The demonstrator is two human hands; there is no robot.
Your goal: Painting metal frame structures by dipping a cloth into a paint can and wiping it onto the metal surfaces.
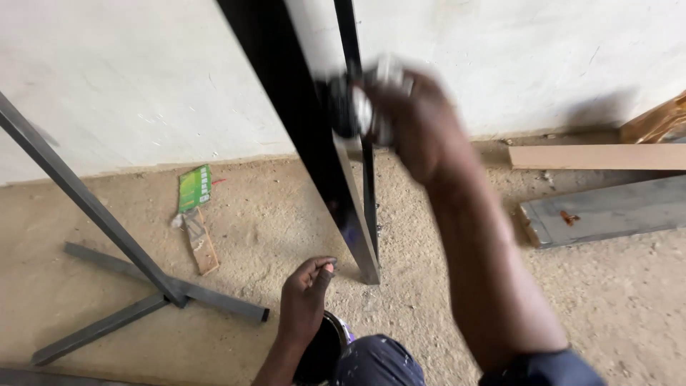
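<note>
Black metal frame [314,143] leaning against the white wall [143,86], its foot on the sandy floor [443,300]; we see both hands at it.

Our right hand [414,121] is raised against the frame's upper bars, fingers closed around a blurred black-and-silver object [357,107] that we cannot identify; our left hand [304,297] hovers low, just beside the frame's foot, fingers curled with the tips pinched together, above a dark round container [321,354]; grey metal bars [143,286] lie at left, near a green packet [194,187]; boards [607,207] rest at right.
</note>
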